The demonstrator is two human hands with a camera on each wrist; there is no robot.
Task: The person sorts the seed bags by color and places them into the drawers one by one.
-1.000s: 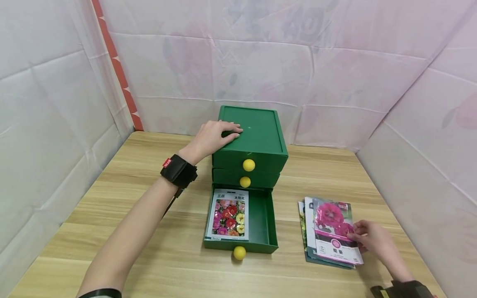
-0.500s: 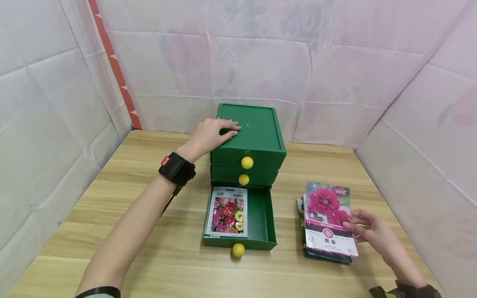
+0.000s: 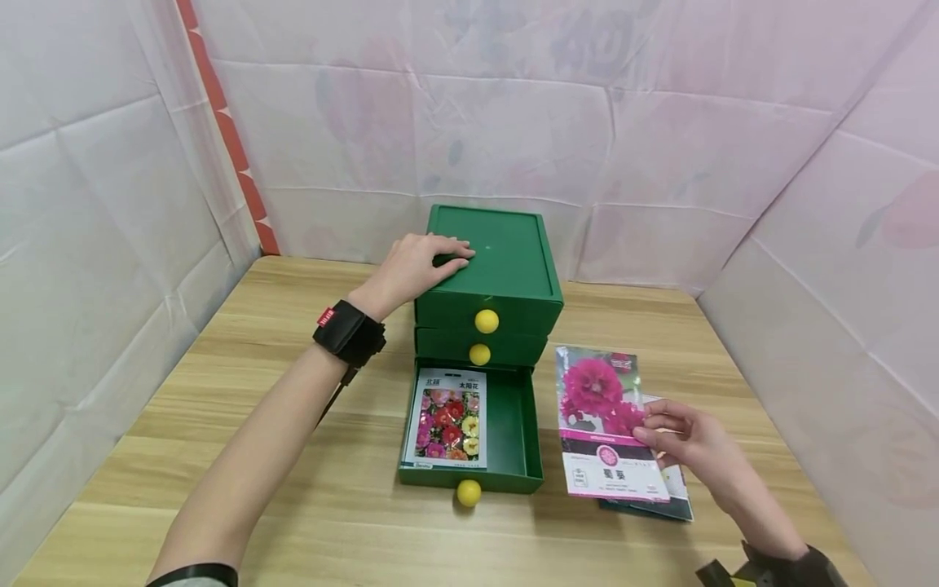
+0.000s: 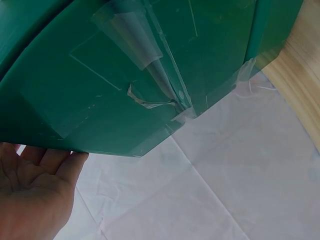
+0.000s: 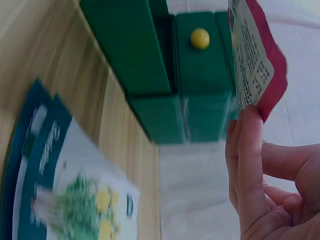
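The pink-flowered paper seed packet [image 3: 610, 424] hangs just right of the open bottom drawer [image 3: 522, 440], pinched by the right hand [image 3: 685, 444]. Leftward, the left hand [image 3: 418, 265] lies flat, fingers relaxed, on the green plastic three-drawer box [image 3: 513, 269]. The stacked packets [image 3: 678, 501] beneath are mostly hidden.

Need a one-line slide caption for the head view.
Left hand rests on the green drawer box; right hand holds a pink-flower seed packet beside the open bottom drawer.

The pink packet [image 3: 607, 424] hides most of the stack [image 3: 663, 505] beneath; the stack's top packet [image 5: 85, 200] is blurred in the right wrist view.
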